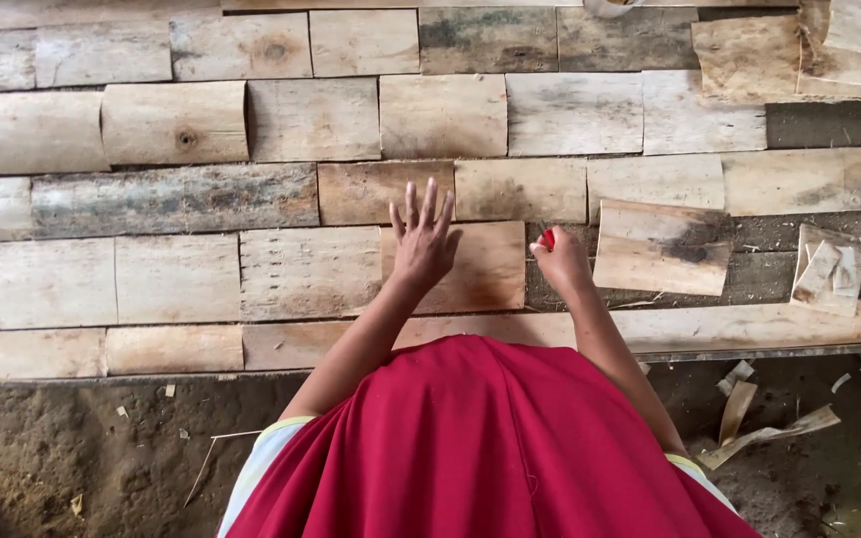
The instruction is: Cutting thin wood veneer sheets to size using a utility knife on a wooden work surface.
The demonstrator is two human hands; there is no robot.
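Resting left hand on veneer sheet, right hand beside

I knelt at a dirt floor on which rectangular wood veneer sheets lay edge to edge in rows; one loose sheet lay askew on them, with torn strips nearby.

Left hand flat on wooden sheet, right hand gripping small red object, rows of sheets around
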